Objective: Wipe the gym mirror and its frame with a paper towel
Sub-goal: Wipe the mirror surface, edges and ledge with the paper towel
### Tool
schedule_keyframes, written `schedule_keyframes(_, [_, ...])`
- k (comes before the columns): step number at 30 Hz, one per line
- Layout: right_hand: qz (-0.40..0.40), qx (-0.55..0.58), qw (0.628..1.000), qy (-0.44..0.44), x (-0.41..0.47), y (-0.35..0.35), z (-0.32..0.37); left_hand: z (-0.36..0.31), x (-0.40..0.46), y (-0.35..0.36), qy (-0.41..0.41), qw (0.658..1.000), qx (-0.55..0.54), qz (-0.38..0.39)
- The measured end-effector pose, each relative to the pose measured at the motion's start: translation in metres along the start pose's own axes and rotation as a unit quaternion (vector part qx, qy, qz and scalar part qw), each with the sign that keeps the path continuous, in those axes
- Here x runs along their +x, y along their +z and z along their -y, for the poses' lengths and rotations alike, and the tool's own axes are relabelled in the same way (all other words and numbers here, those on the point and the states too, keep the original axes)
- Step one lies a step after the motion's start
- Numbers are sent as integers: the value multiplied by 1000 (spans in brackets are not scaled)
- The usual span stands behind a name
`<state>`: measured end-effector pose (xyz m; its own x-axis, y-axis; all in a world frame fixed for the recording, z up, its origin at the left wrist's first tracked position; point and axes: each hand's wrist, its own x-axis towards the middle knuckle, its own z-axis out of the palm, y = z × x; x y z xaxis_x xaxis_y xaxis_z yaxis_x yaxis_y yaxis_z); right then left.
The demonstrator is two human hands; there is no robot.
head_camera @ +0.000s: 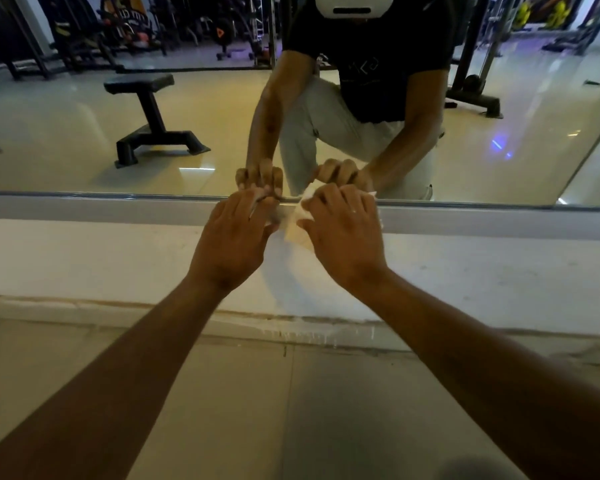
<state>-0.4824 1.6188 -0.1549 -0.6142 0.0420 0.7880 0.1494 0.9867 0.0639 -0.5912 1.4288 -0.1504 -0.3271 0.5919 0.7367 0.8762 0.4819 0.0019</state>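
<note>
Two bare forearms reach up from the bottom corners of the view over the tiled floor [239, 393] toward the base of the mirror; the left hand [234, 233] lies palm-down with its fingers straight and slightly spread, their tips pressing on the grey lower frame [101, 206] right at the edge of the glass; it holds nothing; the right hand [343, 230], just beside it, has its fingers bent over a crumpled white paper towel [297, 225], which it presses against the same frame strip; the towel shows between the two hands, bunched under the right palm and poking out toward the left hand's fingertips, with a small white corner also visible past the right hand's far side; whether the left fingers touch the towel cannot be told.

Above the frame the mirror [66, 133] rises, its lower edge running across the whole width of the view; it reflects both hands meeting their own images at the glass line, and the person crouching in a dark shirt and pale trousers; to the left in the reflection stands a black flat bench [146, 112] on the shiny floor, with dim gym machines [125, 26] behind it and a black rack base [475, 98] to the right.

Below the frame a white painted wall band [84, 261] drops to a chipped, cracked joint where it meets the floor.
</note>
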Motion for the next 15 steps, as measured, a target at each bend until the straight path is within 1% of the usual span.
schedule_keyframes(2, [-4,8,1000,-22,12,14,21,10,-11,0,-46,999,-8,-11])
schedule_keyframes(3, [-12,10,999,-31,15,20,26,17,-18,2,-52,999,-4,-10])
schedule_keyframes(4, [-18,8,999,-42,15,22,27,24,-23,2,-42,999,5,-5])
schedule_keyframes(6, [-21,-16,998,-60,10,18,18,41,-26,0,9,1000,21,2])
schedule_keyframes(8, [-21,-37,998,-56,6,13,9,59,-27,-4,53,998,26,-4])
schedule_keyframes(10, [-22,-39,998,-43,7,8,12,81,-31,-10,77,996,32,-21])
schedule_keyframes(13, [-32,-42,998,-43,24,23,48,124,-38,-17,76,996,48,-24])
schedule_keyframes(15, [-16,-36,997,-60,37,34,78,143,-39,-19,57,997,46,-9])
